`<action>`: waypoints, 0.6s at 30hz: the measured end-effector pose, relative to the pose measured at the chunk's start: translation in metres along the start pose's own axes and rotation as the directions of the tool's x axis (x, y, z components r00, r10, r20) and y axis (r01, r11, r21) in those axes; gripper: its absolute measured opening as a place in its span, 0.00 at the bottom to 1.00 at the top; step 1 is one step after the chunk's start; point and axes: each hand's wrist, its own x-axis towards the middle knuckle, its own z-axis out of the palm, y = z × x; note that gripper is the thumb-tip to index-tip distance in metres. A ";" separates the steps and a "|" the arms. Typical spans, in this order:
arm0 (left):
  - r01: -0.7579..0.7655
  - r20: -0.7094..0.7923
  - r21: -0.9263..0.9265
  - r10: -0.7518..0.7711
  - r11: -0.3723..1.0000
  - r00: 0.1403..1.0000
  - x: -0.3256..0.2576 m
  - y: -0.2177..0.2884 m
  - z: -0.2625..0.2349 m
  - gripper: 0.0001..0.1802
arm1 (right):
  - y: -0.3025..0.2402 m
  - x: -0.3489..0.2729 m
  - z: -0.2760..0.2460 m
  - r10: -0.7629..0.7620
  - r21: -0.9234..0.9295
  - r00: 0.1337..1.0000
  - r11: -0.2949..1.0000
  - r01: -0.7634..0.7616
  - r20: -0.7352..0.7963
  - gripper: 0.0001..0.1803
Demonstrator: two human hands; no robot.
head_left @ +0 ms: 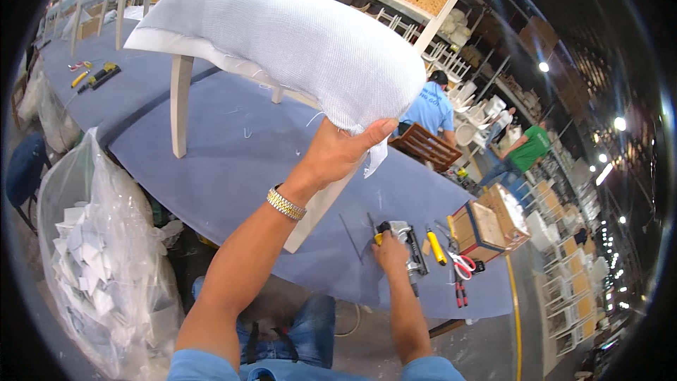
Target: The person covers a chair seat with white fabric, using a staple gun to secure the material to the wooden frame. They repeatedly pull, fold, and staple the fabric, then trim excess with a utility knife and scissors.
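Note:
A chair with a padded seat (282,35) in pale grey-blue fabric stands on the table, its light wooden legs (180,106) under it. My left hand (338,149), with a metal watch on the wrist, grips the seat's front corner, thumb on top. Loose fabric and frayed threads hang beside those fingers. Down on the table to the right, my right hand (390,250) is closed around a silver-and-black staple gun (415,248), which lies on the cloth. The fingers of that hand are partly hidden.
Right of the staple gun lie a yellow utility knife (436,248), red-handled scissors (463,264), red-handled pliers (460,293) and a cardboard box (477,228). A clear bag of fabric scraps (88,254) stands left. Another knife and a drill (103,76) lie far left. People work beyond the table.

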 end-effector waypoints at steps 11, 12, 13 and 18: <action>-0.100 0.045 -0.024 0.101 0.995 0.994 0.005 -0.007 -0.013 0.29 | -0.023 -0.016 -0.212 -0.024 0.806 0.884 0.398 0.437 -0.467 0.15; -0.081 0.049 -0.025 0.083 0.996 0.995 0.003 -0.006 -0.014 0.29 | -0.039 -0.027 -0.256 -0.014 0.826 0.865 0.290 0.484 -0.502 0.13; -0.061 0.058 -0.042 0.063 0.997 0.996 0.003 -0.004 -0.011 0.29 | -0.051 -0.030 -0.284 -0.095 0.744 0.761 0.165 0.648 -0.641 0.15; -0.076 0.056 -0.016 0.076 0.997 0.996 0.004 -0.009 -0.007 0.31 | -0.115 -0.037 -0.360 -0.178 0.442 0.461 0.140 0.886 -0.869 0.16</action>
